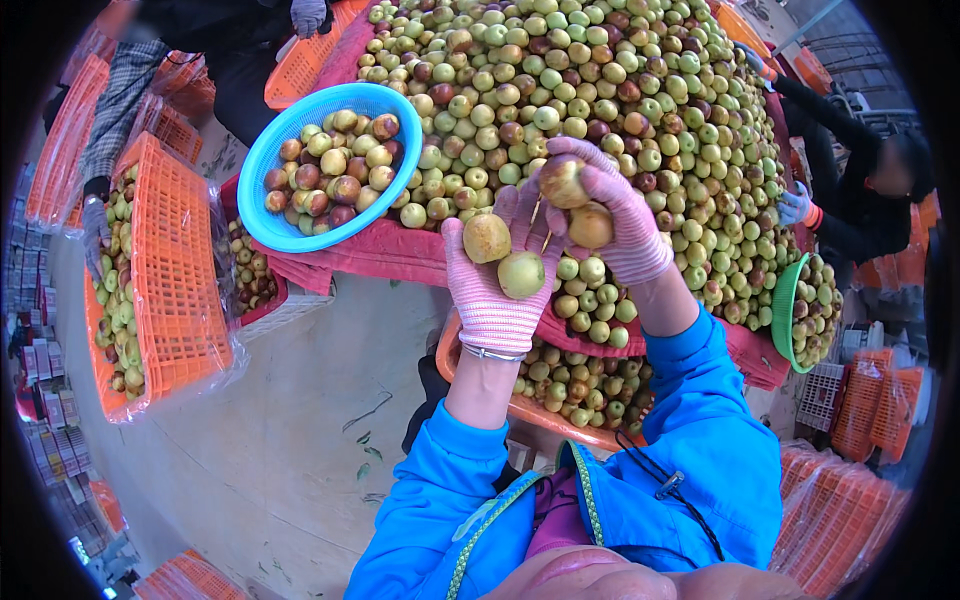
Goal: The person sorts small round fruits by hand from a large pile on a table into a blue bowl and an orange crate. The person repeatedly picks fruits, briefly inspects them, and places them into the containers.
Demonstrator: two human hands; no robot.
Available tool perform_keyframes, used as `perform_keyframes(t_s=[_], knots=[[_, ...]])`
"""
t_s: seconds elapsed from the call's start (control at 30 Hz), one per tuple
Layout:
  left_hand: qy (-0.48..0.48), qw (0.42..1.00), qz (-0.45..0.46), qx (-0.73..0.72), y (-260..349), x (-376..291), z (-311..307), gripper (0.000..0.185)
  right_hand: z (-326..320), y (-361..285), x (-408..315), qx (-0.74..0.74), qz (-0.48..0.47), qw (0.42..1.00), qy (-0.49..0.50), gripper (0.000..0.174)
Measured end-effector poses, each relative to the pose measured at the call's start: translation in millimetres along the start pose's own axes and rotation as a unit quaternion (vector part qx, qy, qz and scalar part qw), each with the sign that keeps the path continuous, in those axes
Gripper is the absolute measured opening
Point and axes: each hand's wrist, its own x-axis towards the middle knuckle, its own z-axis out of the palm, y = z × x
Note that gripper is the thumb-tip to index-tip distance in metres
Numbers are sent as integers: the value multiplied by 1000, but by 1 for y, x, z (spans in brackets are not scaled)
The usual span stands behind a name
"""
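Two round green-brown jujube-like fruits rest in my left hand (491,300), which wears a pink striped knit glove and is turned palm up. One is a yellowish fruit (487,238); beside it lies a greener fruit (520,274). My right hand (619,217), gloved alike, grips a reddish-brown fruit (564,181) and a tan fruit (591,225). Its fingers are close to those of my left hand. Both hands are above the near edge of a large fruit heap (600,97) on a table draped in red cloth (375,251).
A blue plastic basket (259,154) of redder fruit sits at the left table edge. Below my hands is an orange crate (555,420) of fruit. A green basket (787,315) stands right. Another orange crate (180,277) is at left, with a co-worker's gloved hand (94,232).
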Motion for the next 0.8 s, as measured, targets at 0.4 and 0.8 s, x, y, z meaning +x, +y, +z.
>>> perform_keyframes(t_s=[0.4,0.8], knots=[[51,998,42,-7,9,-9,-3,65,24,30,11,53,-31,998,35,47],[118,978,167,-43,73,-33,-34,49,270,65,88,-45,170,931,-319,44]])
